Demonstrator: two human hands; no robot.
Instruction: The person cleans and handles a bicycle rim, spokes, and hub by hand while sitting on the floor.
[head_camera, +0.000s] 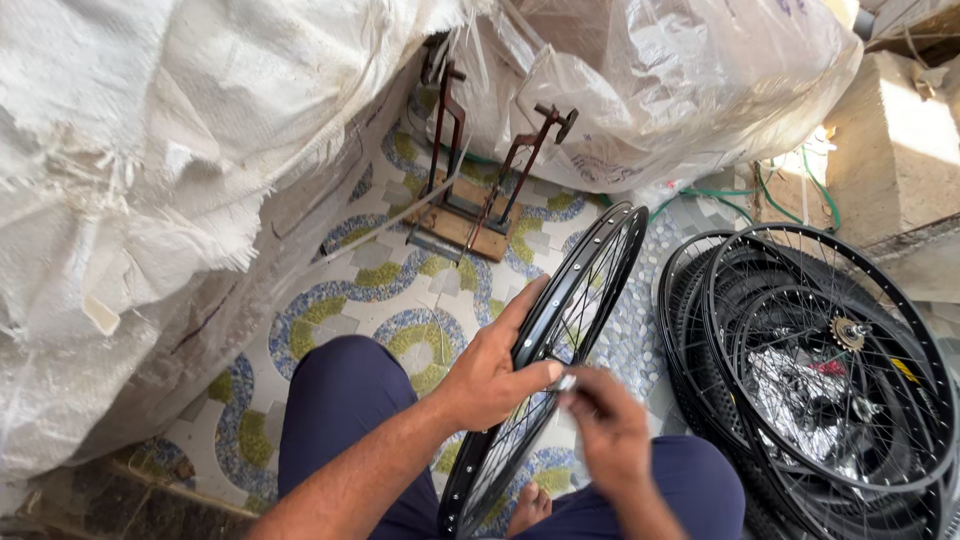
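Observation:
A black spoked bicycle wheel rim (600, 262) stands upright between my knees, its far end pointing away from me. My left hand (497, 372) grips the rim's left side, thumb pressed against its edge. My right hand (605, 425) pinches a small silvery part (566, 382) at the rim, right beside my left thumb. My legs in dark blue trousers (340, 400) frame the wheel.
A stack of black spoked wheels (830, 370) lies to the right. A rusty metal stand on a wooden base (470, 215) sits ahead on the patterned tile floor (400, 290). Big white woven sacks (150, 190) crowd the left and back. A concrete block (890, 150) is at far right.

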